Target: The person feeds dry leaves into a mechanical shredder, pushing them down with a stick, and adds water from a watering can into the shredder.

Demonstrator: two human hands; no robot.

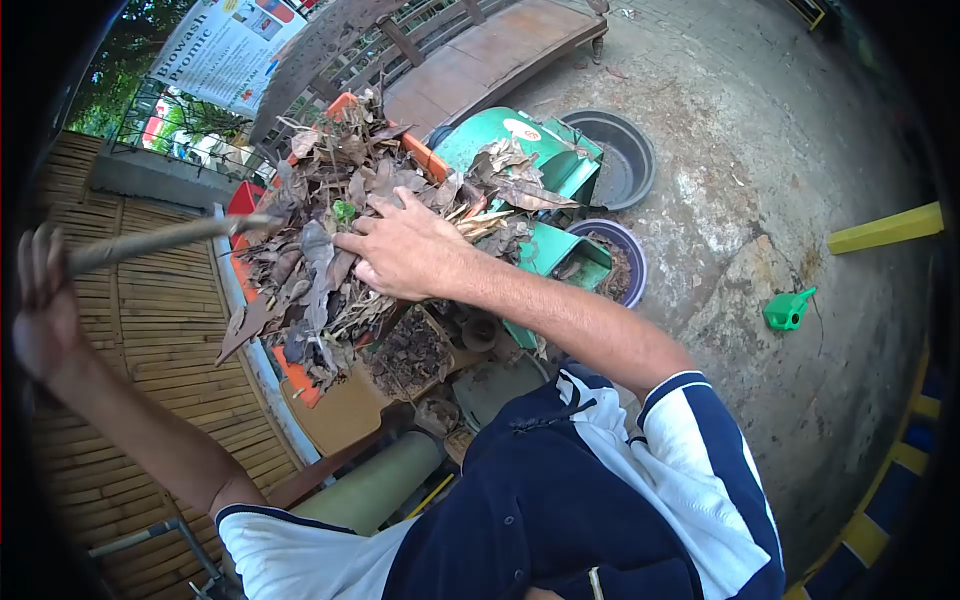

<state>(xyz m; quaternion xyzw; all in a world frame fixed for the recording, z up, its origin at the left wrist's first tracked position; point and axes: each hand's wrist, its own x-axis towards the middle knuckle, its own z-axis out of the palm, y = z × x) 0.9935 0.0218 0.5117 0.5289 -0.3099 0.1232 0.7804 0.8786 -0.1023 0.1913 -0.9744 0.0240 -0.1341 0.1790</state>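
At the far left, my left hand point(48, 310) is raised and closed around a wooden stick point(165, 243). The stick's other end reaches to the left side of a heap of dry leaves point(315, 240). My right hand point(410, 245) lies on top of this heap, its fingers spread and touching the brown leaves. A small green leaf point(344, 211) shows just past the fingertips. The heap fills and overflows an orange container point(425, 157), whose rim is partly covered.
Beside the heap stands a green machine point(560, 250) with leaves in its upper opening. A purple-rimmed basin point(635, 262) and a black basin point(640, 160) sit right of it. A green watering can point(788, 310) is on the concrete. A bench point(500, 50) stands behind; bamboo fencing point(170, 370) lines the left.
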